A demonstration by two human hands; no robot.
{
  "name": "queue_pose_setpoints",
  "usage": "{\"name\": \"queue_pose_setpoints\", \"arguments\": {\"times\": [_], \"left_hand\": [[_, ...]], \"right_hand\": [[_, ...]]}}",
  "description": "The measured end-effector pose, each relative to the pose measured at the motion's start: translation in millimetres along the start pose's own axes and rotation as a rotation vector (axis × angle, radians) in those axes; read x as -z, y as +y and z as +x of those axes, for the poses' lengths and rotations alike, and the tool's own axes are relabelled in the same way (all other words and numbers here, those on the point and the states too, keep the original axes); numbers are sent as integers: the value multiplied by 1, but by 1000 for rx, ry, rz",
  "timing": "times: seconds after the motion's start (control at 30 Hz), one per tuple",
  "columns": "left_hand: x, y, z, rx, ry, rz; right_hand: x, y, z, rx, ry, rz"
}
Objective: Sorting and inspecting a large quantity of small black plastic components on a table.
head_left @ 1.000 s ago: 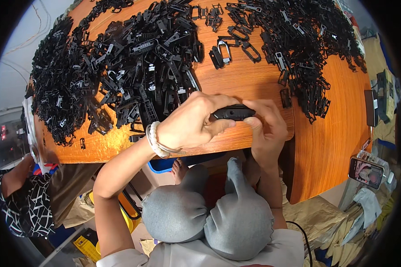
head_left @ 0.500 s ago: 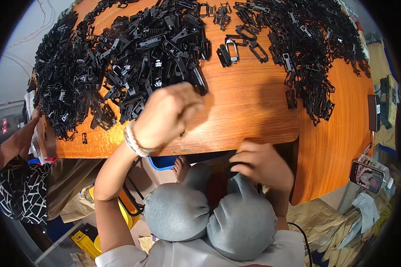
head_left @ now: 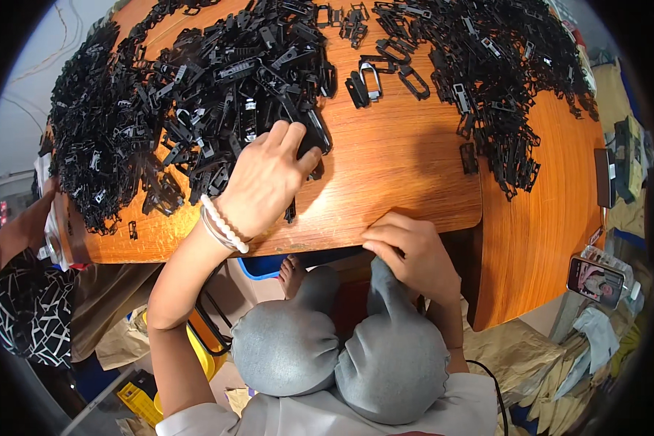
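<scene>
My left hand (head_left: 265,178), with a white beaded bracelet at its wrist, reaches to the near edge of a heap of black plastic clip-like parts (head_left: 218,94). Its fingers curl down over a dark plastic part (head_left: 312,141) there; the fingertips are partly hidden. One black piece (head_left: 291,212) pokes out beside that hand, on the wooden table (head_left: 385,167). At the table's front edge, my right hand (head_left: 414,254) has thumb and fingers drawn together. Whatever they may hold is hidden.
Another heap of black frame-shaped parts (head_left: 498,109) lies to the right, with several loose frames (head_left: 414,83) between. A phone (head_left: 596,282) stands beyond the right table edge. Below the table is a blue bin (head_left: 258,269). At far left sits another person in patterned clothing (head_left: 25,312).
My left hand has lowered onto the near edge of the heap, its fingers curling over it. My right hand has risen slightly from above my lap to the table edge; the dark thing at its fingers no longer shows.
</scene>
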State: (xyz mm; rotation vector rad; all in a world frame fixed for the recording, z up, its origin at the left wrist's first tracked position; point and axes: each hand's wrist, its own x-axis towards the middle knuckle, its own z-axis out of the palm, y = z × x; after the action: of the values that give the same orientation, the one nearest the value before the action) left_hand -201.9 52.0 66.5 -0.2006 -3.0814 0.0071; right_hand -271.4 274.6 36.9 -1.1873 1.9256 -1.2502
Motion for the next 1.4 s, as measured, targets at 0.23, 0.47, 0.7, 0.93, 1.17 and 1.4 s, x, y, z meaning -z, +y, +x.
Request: {"name": "queue_pose_setpoints", "arguments": {"times": [0.23,0.47,0.7,0.93,1.17,1.4], "left_hand": [[-15,6,13,-121,106,-160],[-16,21,32,120,134,-801],[-13,16,37,425,-203,-1843],[1,18,36,552,-327,-2240],[4,21,37,610,-464,-2066],[7,18,34,597,-519,-2030]], "right_hand": [[30,16,11,-106,776,-421],[37,40,18,-289,829,-885],[26,13,24,-70,721,198],[12,8,23,356,506,252],[13,10,33,433,531,-28],[12,10,37,434,379,17]]}}
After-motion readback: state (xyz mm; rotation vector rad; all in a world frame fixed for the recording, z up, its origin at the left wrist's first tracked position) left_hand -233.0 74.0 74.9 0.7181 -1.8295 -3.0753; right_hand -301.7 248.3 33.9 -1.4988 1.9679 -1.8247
